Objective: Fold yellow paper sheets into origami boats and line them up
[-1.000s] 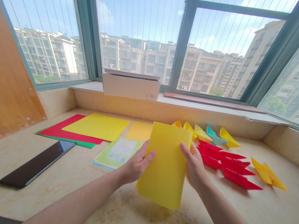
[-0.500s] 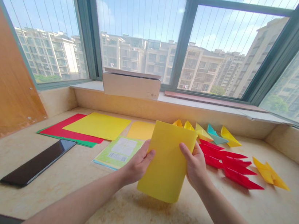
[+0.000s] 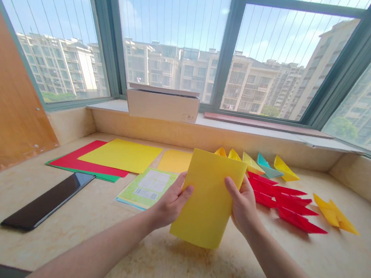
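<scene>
A yellow sheet of paper (image 3: pixel 207 201), which looks folded over, is held up above the counter. My left hand (image 3: pixel 173 200) grips its left edge, thumb on the front and fingers behind. On the opposite edge my right hand (image 3: pixel 242 205) holds it the same way, its fingers hidden behind the paper. Several red folded paper boats (image 3: pixel 295 203) lie on the counter beyond my right hand. Left of the paper rests a plastic-wrapped pack of paper (image 3: pixel 148 188) with a green printed cover.
A black phone (image 3: pixel 47 203) lies at the left. Behind it are flat yellow (image 3: pixel 123 154), red (image 3: pixel 77 156) and green sheets. Further yellow boats (image 3: pixel 286 169) and a blue one (image 3: pixel 268 167) stand at the back right. A white box (image 3: pixel 162 105) sits on the window ledge.
Almost nothing differs. The yellow paper's lower edge has risen very slightly, with both hands keeping the same grip.
</scene>
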`<state>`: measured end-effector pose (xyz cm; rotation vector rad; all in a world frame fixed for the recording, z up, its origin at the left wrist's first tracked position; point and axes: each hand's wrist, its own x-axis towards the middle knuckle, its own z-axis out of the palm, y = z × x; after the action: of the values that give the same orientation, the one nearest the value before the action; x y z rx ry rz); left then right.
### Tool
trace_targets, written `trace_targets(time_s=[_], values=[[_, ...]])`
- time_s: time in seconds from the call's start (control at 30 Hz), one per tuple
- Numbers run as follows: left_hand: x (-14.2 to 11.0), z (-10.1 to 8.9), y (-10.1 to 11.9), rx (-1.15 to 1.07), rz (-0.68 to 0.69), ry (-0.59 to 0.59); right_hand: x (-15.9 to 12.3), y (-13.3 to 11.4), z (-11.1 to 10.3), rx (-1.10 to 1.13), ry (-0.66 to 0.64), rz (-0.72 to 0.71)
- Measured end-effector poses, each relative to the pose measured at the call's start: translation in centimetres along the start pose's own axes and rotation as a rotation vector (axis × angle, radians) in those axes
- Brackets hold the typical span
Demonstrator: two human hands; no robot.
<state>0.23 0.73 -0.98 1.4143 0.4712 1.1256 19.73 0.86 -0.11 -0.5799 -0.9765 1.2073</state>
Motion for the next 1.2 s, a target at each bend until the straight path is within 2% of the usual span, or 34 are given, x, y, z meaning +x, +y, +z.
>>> trace_targets(time_s=[0.9, 1.2], values=[[0.1, 0.3, 0.1, -0.049, -0.009, -0.008, 0.0, 0.0, 0.2, 0.036, 0.067, 0.042], [-0.1, 0.7, 1.5, -0.075, -0.124, -0.052, 0.2, -0.3, 0.0, 0.018, 0.117, 0.032]])
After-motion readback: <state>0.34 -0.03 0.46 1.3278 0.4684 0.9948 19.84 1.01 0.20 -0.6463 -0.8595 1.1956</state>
